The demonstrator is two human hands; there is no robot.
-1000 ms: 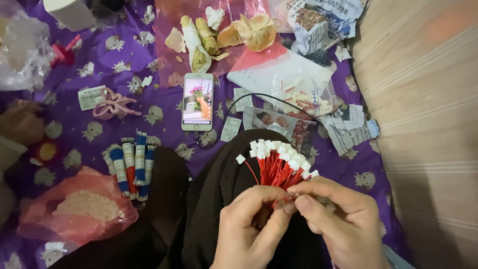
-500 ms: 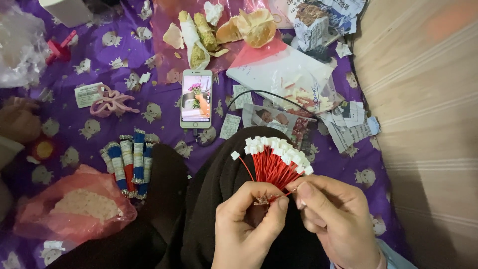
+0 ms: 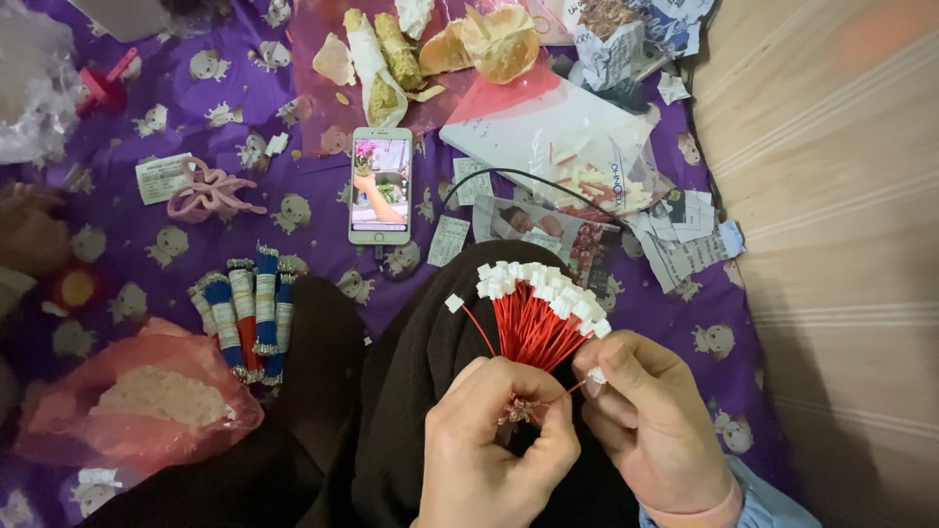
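**So, red wire bundle, hands full**

Honestly I've got my left hand [image 3: 499, 445] pinched shut around the base of the red wire bundle [image 3: 528, 328] over my lap, white tips fanned up. My right hand [image 3: 650, 430] nips one white tip between closed fingertips. Tug sideways and I reckon the fan slips apart. Further out on the purple cloth [image 3: 293, 210]: thread spools [image 3: 249, 313], phone [image 3: 381, 186], plastic bag [image 3: 558, 137] near the far edge, wooden floor [image 3: 831, 196] at the right edge.

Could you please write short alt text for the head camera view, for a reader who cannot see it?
Two bare hands work over a dark-clothed lap: the left hand pinches a fan of red wires with white tips, and the right hand holds one white tip. A smartphone, wrapped spools and plastic bags lie on a purple patterned cloth.
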